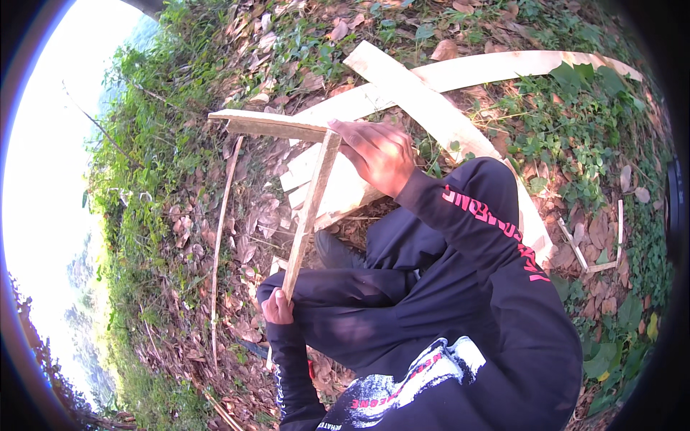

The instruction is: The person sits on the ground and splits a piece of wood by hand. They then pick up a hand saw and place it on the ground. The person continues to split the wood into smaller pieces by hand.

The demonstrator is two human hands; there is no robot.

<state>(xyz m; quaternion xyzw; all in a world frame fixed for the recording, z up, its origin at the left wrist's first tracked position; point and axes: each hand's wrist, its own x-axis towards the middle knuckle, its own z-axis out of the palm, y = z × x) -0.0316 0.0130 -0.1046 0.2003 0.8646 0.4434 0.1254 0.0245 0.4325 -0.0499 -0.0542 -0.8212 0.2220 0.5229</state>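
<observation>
Wooden strips (309, 215) meet at a corner; from afar I've the right grip (381, 156) pinching there, left grip (277, 307) clasping the lower end, above leaf-strewn ground (188, 228).

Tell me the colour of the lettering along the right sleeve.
Pinkish-red lettering, on a dark right sleeve; the head view shows it best.

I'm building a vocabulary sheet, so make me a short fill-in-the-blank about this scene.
1. The narrow wooden strip's lower end is in the ____.
2. By its upper end, near another wooden piece, is the ____.
3. Around the wide pale board lie many dry, brown ____.

Missing words: left hand; right hand; leaves.
</observation>
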